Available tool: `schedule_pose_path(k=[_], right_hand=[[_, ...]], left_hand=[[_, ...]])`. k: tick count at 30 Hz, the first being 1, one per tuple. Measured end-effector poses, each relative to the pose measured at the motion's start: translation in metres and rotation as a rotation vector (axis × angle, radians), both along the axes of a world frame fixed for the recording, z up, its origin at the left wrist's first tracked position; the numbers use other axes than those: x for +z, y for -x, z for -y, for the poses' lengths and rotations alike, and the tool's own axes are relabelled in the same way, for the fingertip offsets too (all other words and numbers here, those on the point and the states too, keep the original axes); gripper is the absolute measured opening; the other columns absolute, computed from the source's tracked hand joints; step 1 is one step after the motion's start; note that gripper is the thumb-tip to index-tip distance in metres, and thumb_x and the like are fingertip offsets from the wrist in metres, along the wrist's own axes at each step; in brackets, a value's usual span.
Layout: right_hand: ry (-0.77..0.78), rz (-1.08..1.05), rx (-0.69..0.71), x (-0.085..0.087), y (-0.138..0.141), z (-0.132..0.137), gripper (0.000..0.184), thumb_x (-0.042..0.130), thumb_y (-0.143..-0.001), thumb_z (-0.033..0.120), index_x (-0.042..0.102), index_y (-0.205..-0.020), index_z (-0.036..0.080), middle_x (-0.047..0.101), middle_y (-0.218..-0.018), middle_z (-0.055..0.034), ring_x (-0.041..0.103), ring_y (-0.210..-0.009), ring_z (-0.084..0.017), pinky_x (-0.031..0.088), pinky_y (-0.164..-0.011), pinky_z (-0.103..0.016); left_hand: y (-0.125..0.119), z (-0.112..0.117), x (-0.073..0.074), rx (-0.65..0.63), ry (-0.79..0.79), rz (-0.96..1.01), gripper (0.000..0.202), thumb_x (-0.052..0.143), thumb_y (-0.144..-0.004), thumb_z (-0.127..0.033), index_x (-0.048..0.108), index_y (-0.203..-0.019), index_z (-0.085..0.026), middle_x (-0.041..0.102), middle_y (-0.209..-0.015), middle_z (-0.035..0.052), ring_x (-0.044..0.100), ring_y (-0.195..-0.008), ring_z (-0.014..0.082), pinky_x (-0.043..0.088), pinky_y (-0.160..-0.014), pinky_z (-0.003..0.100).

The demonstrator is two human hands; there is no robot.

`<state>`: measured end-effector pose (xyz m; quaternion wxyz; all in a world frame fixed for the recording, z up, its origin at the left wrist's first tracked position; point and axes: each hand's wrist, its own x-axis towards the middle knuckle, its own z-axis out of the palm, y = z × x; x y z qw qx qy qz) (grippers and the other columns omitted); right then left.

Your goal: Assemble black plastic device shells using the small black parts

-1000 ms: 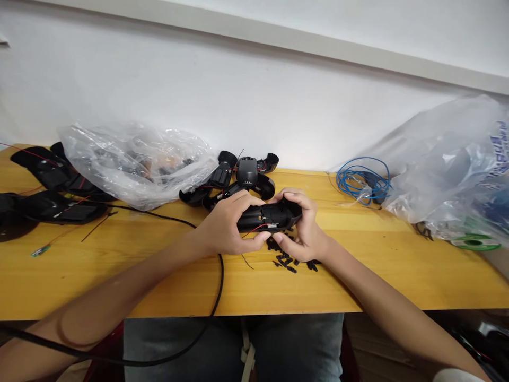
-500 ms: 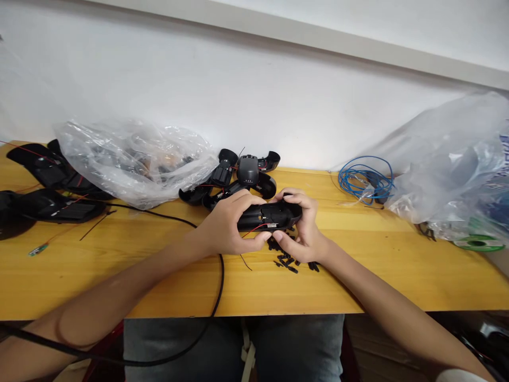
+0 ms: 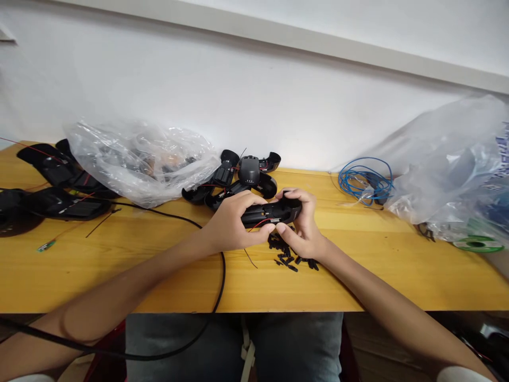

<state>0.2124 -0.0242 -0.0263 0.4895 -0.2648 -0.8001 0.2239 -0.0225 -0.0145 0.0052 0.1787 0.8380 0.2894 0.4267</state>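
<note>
Between both hands is a black plastic housing [image 3: 262, 215], held level above the table with its open inner side showing. A red wire and a small white connector [image 3: 274, 220] sit along its near edge. My left hand [image 3: 234, 223] is closed around the left end, thumb near the connector. The right end is gripped by my right hand [image 3: 304, 225], fingers over the far side and thumb on the near edge. Small black plastic pieces [image 3: 287, 260] lie in a loose pile just below the right hand. The housing's underside is hidden.
Several similar black housings [image 3: 249, 170] lie behind the hands, more [image 3: 59, 204] at the left. A clear plastic bag [image 3: 139, 159] stands near the wall. On the right are coiled blue cable [image 3: 363, 183], another bag [image 3: 449, 170] and a green spool [image 3: 479, 244]. A black cable [image 3: 222, 286] crosses the table's front edge.
The housing has tipped slightly, showing less of its inside. The right thumb has shifted a little up, closer to the left thumb at the connector. Both hands keep their hold.
</note>
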Motion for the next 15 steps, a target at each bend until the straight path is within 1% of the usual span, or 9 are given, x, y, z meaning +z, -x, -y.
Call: schedule_pose_path(k=[2, 4, 6, 7, 9, 11, 13, 15], right_hand=[[0.000, 0.003, 0.015, 0.000, -0.002, -0.005, 0.079, 0.070, -0.103, 0.050, 0.022, -0.163, 0.035, 0.046, -0.146, -0.0149, 0.060, -0.132, -0.037, 0.054, -0.116, -0.064], [0.004, 0.001, 0.013, -0.001, -0.003, -0.008, 0.090, 0.071, -0.103, 0.051, 0.013, -0.170, 0.035, 0.044, -0.156, -0.0171, 0.054, -0.144, -0.039, 0.048, -0.124, -0.066], [0.050, -0.018, 0.011, -0.003, -0.002, -0.008, 0.092, 0.069, -0.105, 0.050, 0.009, -0.173, 0.035, 0.041, -0.164, -0.0176, 0.046, -0.156, -0.038, 0.041, -0.130, -0.067], [0.093, -0.033, 0.009, -0.005, -0.001, -0.008, 0.090, 0.067, -0.106, 0.050, 0.009, -0.173, 0.035, 0.042, -0.165, -0.0172, 0.045, -0.157, -0.037, 0.041, -0.131, -0.066], [0.193, -0.073, -0.021, -0.009, 0.003, -0.004, 0.084, 0.064, -0.108, 0.049, 0.012, -0.173, 0.034, 0.048, -0.162, -0.0158, 0.052, -0.151, -0.034, 0.047, -0.128, -0.062], [0.275, -0.124, -0.081, -0.013, 0.008, -0.001, 0.078, 0.064, -0.108, 0.047, 0.020, -0.171, 0.034, 0.052, -0.156, -0.0134, 0.058, -0.143, -0.032, 0.052, -0.124, -0.057], [0.336, -0.185, -0.120, -0.016, 0.014, 0.002, 0.070, 0.064, -0.107, 0.045, 0.029, -0.168, 0.034, 0.053, -0.156, -0.0111, 0.058, -0.141, -0.030, 0.054, -0.123, -0.055], [0.369, -0.238, -0.130, -0.018, 0.019, 0.003, 0.064, 0.062, -0.108, 0.041, 0.035, -0.165, 0.036, 0.052, -0.158, -0.0097, 0.056, -0.143, -0.029, 0.054, -0.123, -0.054]], left_hand=[[0.000, -0.003, -0.004, 0.024, -0.090, 0.009, 0.036, 0.081, -0.091, -0.035, 0.069, -0.122, -0.020, 0.076, -0.104, 0.0071, 0.075, -0.090, 0.0226, 0.063, -0.083, 0.036], [0.001, -0.006, -0.007, 0.049, -0.191, 0.002, 0.044, 0.081, -0.094, -0.034, 0.065, -0.132, -0.019, 0.075, -0.118, 0.0120, 0.076, -0.107, 0.0269, 0.065, -0.094, 0.040], [0.003, -0.008, -0.008, 0.074, -0.273, -0.030, 0.051, 0.082, -0.096, -0.031, 0.060, -0.141, -0.018, 0.073, -0.128, 0.0157, 0.074, -0.118, 0.0296, 0.065, -0.102, 0.043], [0.004, -0.009, -0.008, 0.086, -0.301, -0.049, 0.054, 0.082, -0.097, -0.029, 0.058, -0.144, -0.018, 0.073, -0.130, 0.0165, 0.074, -0.122, 0.0302, 0.064, -0.105, 0.043], [0.005, -0.010, -0.008, 0.105, -0.333, -0.078, 0.058, 0.082, -0.097, -0.027, 0.055, -0.148, -0.018, 0.072, -0.132, 0.0167, 0.073, -0.124, 0.0307, 0.064, -0.108, 0.044], [0.005, -0.009, -0.009, 0.131, -0.337, -0.093, 0.060, 0.082, -0.097, -0.027, 0.053, -0.150, -0.019, 0.072, -0.133, 0.0166, 0.073, -0.125, 0.0311, 0.065, -0.108, 0.045], [0.004, -0.008, -0.012, 0.164, -0.330, -0.100, 0.062, 0.082, -0.097, -0.028, 0.052, -0.151, -0.020, 0.072, -0.133, 0.0163, 0.074, -0.125, 0.0316, 0.066, -0.107, 0.045], [0.003, -0.007, -0.015, 0.197, -0.326, -0.097, 0.063, 0.082, -0.096, -0.029, 0.052, -0.151, -0.021, 0.071, -0.134, 0.0165, 0.074, -0.127, 0.0324, 0.066, -0.107, 0.045]])
